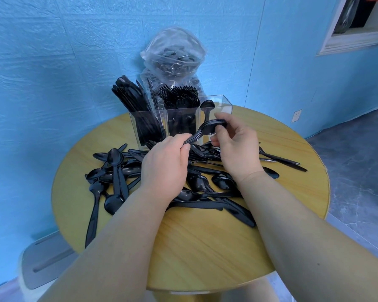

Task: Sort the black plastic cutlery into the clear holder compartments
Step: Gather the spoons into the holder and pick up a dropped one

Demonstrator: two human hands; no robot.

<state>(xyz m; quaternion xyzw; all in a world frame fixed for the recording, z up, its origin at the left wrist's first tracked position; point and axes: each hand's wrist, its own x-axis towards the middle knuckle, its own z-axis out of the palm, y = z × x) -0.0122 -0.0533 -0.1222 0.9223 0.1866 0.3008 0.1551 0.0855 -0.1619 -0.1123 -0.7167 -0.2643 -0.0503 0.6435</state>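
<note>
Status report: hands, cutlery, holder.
Left hand and right hand both grip one spoon stack. Holder: right compartment nearly empty. Loose spoons cover table.

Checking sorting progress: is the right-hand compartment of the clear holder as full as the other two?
No: the right compartment of the clear plastic holder holds only one black plastic spoon, while the others are packed.

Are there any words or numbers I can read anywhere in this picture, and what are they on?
None can be read.
The black cutlery, the clear holder and the plastic bag show no print.
The small wall plate has tiny marks, too small to read.
</note>
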